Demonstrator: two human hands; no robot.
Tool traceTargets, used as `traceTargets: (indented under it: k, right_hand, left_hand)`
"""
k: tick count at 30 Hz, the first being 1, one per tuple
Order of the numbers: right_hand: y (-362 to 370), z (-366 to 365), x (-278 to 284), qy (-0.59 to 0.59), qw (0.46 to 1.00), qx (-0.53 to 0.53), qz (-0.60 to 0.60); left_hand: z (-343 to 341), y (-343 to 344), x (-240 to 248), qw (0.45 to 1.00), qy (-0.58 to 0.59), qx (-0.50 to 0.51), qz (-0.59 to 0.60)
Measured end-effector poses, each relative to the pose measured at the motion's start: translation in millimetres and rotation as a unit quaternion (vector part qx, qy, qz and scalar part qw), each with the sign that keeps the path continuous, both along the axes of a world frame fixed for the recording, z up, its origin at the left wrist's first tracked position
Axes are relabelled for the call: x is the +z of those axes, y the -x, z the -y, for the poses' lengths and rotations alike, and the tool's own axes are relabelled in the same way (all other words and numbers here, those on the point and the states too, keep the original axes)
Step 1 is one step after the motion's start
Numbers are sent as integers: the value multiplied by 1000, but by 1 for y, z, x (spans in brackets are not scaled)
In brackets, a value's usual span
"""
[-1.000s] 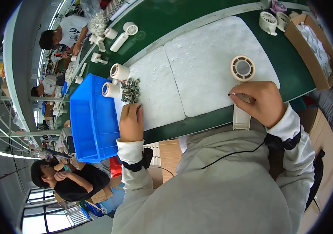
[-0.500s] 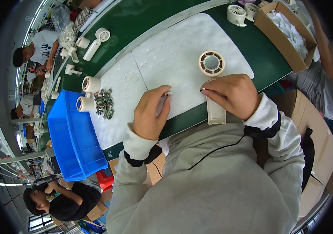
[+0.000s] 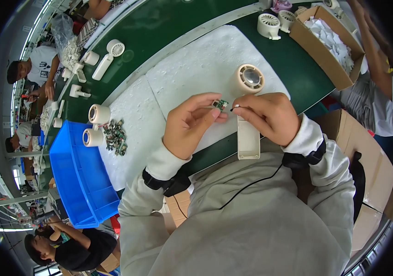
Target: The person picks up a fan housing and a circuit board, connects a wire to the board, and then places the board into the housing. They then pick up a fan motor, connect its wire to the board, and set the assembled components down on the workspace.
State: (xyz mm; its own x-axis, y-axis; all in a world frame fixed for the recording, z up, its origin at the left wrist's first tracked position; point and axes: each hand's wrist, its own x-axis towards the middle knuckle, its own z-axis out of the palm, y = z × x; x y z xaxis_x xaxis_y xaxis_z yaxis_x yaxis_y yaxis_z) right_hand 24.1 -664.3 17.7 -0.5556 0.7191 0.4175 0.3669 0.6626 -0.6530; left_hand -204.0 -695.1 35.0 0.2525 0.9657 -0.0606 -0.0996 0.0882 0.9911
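Note:
My left hand (image 3: 185,124) pinches a small green circuit board (image 3: 221,104) between thumb and fingers, above the white foam sheet (image 3: 187,60). Close by on its right, my right hand (image 3: 274,117) is closed on a small white connector (image 3: 236,106) with a short dark wire; a small gap seems to separate it from the board. Under the right hand lies a cream handheld fan (image 3: 249,145), its round head pointing away from me and its hollow handle towards me. The hand covers the join between head and handle.
A pile of circuit boards (image 3: 115,137) lies left on the foam, beside two cream fan heads (image 3: 99,113). A blue bin (image 3: 84,175) stands at the left edge. Far right are a cardboard box (image 3: 320,50) of white pieces and more fan heads (image 3: 268,26). Other people sit nearby.
My left hand has moved right with a circuit board now clearly showing in its fingers, closer to the right hand. The fan head has tilted slightly. The whole view has shifted a little.

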Motion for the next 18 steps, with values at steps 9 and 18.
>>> traceTargets:
  k: [9,18]
  right_hand:
    - [1,-1,4,30,999,7,-42]
    - [1,-5,5,26,999,19,-31]
  left_hand:
    - [-1,3,-19,999,-5,-25,27]
    - [7,-4,-11,997,-55,-2,-58]
